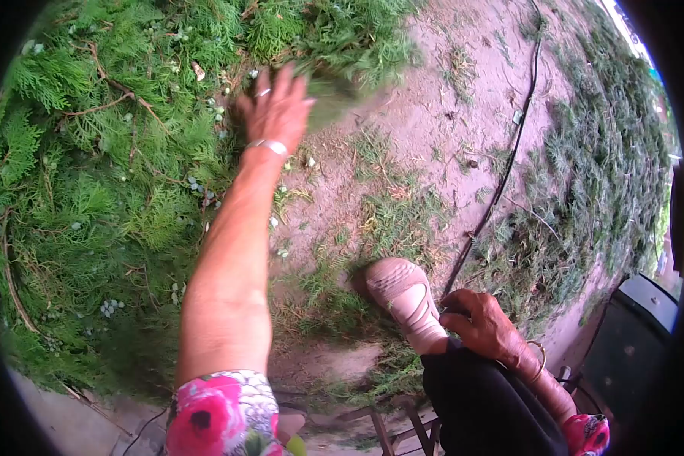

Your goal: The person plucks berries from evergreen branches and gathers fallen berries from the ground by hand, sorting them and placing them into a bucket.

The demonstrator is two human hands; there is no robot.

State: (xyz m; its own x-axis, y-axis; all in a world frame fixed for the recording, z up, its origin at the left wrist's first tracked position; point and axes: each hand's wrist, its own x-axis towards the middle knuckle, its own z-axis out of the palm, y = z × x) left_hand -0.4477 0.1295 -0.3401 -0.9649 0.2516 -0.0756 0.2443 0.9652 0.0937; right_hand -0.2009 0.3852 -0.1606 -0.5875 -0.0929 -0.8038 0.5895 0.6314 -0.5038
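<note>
My left hand (276, 110) stretches forward over the edge of a wide heap of green conifer sprigs (76, 197), fingers apart. A ring and a silver bracelet (267, 146) are on it. Just right of the fingers, a conifer sprig (330, 99) is smeared by motion; I cannot tell whether the hand touches it. Close to my knee, my right hand (482, 325) has its fingers curled in, with a bangle (539, 361) at the wrist. Whatever lies inside its fingers, if anything, is hidden.
A black cable (513, 152) runs along the dusty ground (441, 114). Beyond it lies another bank of darker conifer sprigs (585, 167). My shoe (399, 285) stands among scattered bits of greenery. A dark box-like object (631, 334) is at the lower right.
</note>
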